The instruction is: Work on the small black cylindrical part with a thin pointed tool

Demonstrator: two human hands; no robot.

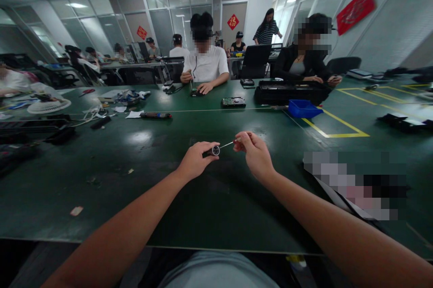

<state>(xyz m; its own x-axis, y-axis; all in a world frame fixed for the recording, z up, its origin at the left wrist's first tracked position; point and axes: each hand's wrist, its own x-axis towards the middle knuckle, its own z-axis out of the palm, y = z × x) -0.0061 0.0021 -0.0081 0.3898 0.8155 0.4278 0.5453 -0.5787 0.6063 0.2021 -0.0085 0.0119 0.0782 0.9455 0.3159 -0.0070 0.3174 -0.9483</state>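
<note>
Between the thumb and fingers of my left hand (195, 160) is a small dark cylindrical part (215, 150), its round, light-rimmed end facing me. My right hand (254, 152) is closed around the handle of a thin screwdriver (227, 145). The metal shaft points left, and its tip is at or very near the rim of the cylindrical part; whether it touches I cannot tell. Both hands are above the green tabletop (203, 216), near the middle of the view. Most of the screwdriver's handle is hidden by my right fingers.
A dark pen-shaped tool (156, 115) lies beyond my left hand. Farther off are an open hard drive (233, 102), a blue bin (304, 109) and a long black housing (292, 92). Two people sit across the table. A blurred flat item (352, 188) lies at right.
</note>
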